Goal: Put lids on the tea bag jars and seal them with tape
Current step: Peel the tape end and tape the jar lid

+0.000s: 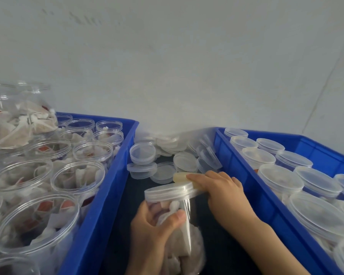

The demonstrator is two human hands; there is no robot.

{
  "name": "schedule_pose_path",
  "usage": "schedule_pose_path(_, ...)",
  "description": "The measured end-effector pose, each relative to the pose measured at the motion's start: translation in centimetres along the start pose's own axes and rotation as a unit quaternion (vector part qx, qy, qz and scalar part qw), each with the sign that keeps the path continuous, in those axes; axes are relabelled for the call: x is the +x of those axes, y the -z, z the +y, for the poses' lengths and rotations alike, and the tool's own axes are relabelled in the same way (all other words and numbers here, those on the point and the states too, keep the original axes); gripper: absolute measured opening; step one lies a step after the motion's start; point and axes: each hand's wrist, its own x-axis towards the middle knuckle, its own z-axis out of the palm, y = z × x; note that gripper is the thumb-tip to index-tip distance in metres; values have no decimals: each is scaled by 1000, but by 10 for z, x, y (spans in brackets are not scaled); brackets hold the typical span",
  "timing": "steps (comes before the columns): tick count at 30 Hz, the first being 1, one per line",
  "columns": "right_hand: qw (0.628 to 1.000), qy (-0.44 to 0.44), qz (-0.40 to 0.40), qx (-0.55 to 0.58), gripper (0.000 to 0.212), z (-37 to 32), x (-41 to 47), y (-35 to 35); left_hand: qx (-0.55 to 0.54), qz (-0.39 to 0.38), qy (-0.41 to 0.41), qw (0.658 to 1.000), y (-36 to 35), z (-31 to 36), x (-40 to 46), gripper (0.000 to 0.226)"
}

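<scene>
A: Far left — a blue crate (99,221) packed with clear plastic jars (77,175), all uncapped. Each holds pale tea bags (24,124), some with red tags showing. One jar at the back corner sits higher than the rest, heaped full.

B: And between the crates?

A: Dark surface (216,231), with a loose pile of translucent lids (142,151) at the far end against the white wall (167,56). Some stacked, some lying tilted on edge.

B: The jar being worked on?

A: Centre foreground, over the dark surface. A clear tea bag jar (179,235), full of bags, with a lid (171,192) on top. It leans a little toward the left.

B: Left hand?

A: Left hand (153,233) wraps the jar's body from the near side, thumb across the front, fingers curled behind — a firm hold.

B: Right hand?

A: Right hand (220,187) comes in from the lower right, forearm angled across the gap. Fingers are closed over a yellowish tape roll (184,178) pressed just behind the lid's rim, index finger laid along the top of the roll. Whether tape is already stuck to the lid, I cannot tell.

B: Far right?

A: A second blue crate (266,195), holding jars with their lids on (280,179), set in rows.
</scene>
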Motion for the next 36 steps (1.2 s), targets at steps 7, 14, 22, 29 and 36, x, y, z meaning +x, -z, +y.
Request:
schedule_pose_path(7, 1000, -18, 20, 1, 51, 2, 0, -8, 6, -11, 8, 1000, 0, 4, 0, 68)
schedule_pose_path(14, 999, -17, 43, -17, 30, 6, 2, -1, -3, -28, 33, 999, 3, 3, 3, 74)
schedule_pose_path(22, 980, -79, 146, -110, 43, -6, -11, 32, 146, 226, -21, 963, 4, -3, 11, 68)
schedule_pose_path(29, 975, -100, 157, -120, 45, -7, -3, 32, 110, 164, -25, 980, 8, -5, 8, 65)
schedule_pose_path(36, 988, -83, 86, -102, 39, -3, 11, 7, 16, 39, -26, 999, 4, 6, 7, 60)
